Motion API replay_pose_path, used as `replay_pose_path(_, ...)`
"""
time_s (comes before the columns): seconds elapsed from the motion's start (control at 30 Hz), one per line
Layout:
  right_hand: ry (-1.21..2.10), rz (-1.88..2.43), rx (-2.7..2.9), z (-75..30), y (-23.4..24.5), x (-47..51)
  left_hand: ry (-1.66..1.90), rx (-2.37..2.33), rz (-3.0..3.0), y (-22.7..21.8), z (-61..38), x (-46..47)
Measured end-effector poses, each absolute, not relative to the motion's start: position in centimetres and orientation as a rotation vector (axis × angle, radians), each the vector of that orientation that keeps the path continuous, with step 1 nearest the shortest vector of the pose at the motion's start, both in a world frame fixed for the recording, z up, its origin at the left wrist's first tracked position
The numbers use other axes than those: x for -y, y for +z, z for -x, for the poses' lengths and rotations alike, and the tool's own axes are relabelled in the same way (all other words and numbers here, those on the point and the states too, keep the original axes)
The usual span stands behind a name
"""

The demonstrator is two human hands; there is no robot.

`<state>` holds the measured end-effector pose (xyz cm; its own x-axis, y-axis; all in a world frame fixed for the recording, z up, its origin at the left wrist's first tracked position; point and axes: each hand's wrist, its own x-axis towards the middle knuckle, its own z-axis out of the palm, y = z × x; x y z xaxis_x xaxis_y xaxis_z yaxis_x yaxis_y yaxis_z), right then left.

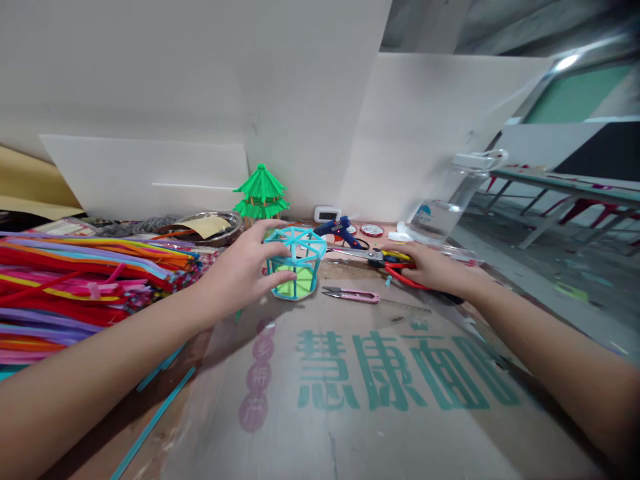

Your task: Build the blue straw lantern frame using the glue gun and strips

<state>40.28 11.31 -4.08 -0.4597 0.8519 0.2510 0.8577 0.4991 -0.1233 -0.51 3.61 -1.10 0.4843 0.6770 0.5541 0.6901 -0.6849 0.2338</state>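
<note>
My left hand [240,267] grips the left side of a small blue many-sided frame [310,248], its thumb and fingers closed about the struts. The frame stands upright and has a spoked top and a yellow-green base. Farther right, my right hand [435,267] is closed over the red and yellow handles of a pair of scissors [357,253]; their blades point left toward the frame. Pink-handled thread snips [353,294] lie just in front of the scissors. Behind the frame rests a blue glue gun [337,229].
Bundles of coloured pipe cleaners [90,280] fill the left side. A green tiered roof model [261,193], a metal bowl [227,227] and a small digital clock [327,214] stand at the back. A clear bottle [445,200] stands at the right. Blue strips [155,420] lie at front left.
</note>
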Motion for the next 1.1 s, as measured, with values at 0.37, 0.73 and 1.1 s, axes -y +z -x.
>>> replay_pose_path(0.37,0.049,1.479,2.422,-40.5,-3.6,-11.4,-1.248,1.408,2.777,-1.1,0.0,-3.8)
replay_pose_path(0.73,0.152,1.390,1.998,-37.0,-1.8,-9.3,-1.514,1.510,2.736,-1.5,-0.1,-4.2)
replay_pose_path(1.1,0.043,1.133,2.188,-28.4,-2.2,-1.6,-2.121,1.589,2.520,-0.4,-1.5,-2.0)
